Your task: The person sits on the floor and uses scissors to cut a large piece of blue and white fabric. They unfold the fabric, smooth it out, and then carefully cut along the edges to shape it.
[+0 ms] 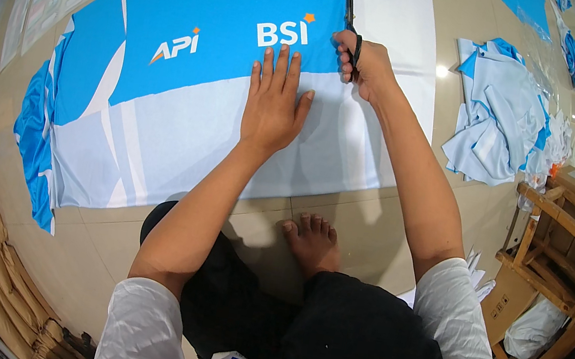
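Note:
A large sheet of blue and white printed fabric (199, 28) lies spread on the tiled floor, with lettering and small orange stars on its blue part. My left hand (273, 105) rests flat on it, fingers stretched out just below the lettering. In my right hand (363, 67) is a pair of black-handled scissors (350, 4), gripped by the handles. Their blades point away from me along the right edge of the blue area, beside a plain white strip (395, 38). Whether the blades are apart I cannot make out.
A heap of white and blue fabric pieces (500, 112) lies on the floor to the right. Beyond it stands a wooden frame (565, 226) with cardboard boxes and a white plastic bag (536, 329). Brown wrapped bundles (5, 277) sit at the lower left. My bare foot (312, 243) is close to the fabric's near edge.

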A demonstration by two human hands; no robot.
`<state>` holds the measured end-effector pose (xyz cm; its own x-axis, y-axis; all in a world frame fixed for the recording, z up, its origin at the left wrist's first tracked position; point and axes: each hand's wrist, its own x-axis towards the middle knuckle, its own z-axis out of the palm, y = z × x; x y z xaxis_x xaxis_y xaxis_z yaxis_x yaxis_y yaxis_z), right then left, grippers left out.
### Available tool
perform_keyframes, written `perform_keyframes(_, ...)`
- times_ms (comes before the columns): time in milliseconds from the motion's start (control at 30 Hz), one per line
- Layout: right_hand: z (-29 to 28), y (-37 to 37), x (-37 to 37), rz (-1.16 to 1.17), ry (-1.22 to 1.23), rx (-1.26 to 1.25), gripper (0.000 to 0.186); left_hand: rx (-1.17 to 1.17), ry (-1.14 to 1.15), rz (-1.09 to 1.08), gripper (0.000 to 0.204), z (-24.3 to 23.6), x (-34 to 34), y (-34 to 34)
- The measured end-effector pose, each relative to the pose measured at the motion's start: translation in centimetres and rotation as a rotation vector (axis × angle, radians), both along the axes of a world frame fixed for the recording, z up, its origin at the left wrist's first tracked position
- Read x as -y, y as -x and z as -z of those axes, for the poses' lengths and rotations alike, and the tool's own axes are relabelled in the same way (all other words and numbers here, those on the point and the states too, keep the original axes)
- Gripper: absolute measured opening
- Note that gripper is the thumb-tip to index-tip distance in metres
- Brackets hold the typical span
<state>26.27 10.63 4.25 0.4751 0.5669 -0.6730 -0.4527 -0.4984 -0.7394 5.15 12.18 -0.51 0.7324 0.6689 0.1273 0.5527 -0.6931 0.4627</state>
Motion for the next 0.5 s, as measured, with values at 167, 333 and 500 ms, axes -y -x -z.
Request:
perform_keyframes(167,0.33,-0.16,-0.23,-0.009,-0.018,-0.001,0.025,-0.002,-0.012,0.0,0.068,0.16,-0.02,0.01)
perform_keyframes(333,0.63,-0.19,-0.22,-0.005,-0.006,0.01,0.022,-0.005,-0.01,0.003,0.068,0.12,-0.01,-0.01)
perform_keyframes(500,0.31,-0.22,-0.34,-0.017,-0.019,0.014,0.024,-0.018,-0.009,0.002,0.068,0.1,0.02,0.02)
